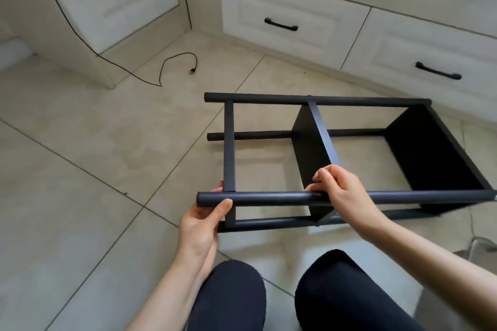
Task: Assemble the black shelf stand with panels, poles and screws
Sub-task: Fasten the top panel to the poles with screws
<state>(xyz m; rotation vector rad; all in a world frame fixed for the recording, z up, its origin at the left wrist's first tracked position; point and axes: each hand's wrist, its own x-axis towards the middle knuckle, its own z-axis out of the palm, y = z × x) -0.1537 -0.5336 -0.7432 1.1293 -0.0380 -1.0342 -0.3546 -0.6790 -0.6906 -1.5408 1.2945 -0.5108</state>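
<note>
The black shelf stand (317, 101) lies on its side on the tiled floor, with several long poles running left to right and three panels set across them. My left hand (200, 226) grips the left end of the near upper pole (269, 197), thumb over the top. My right hand (343, 191) grips the same pole where the middle panel (312, 150) meets it, fingers curled over the panel's edge. The left panel (229, 148) shows edge-on and the right panel (435, 153) shows its broad face.
White cabinets with black drawer handles (281, 25) line the far side. A thin black cable (177, 62) with a plug trails over the floor at the back left. My knees in dark trousers (347, 293) fill the bottom of the view.
</note>
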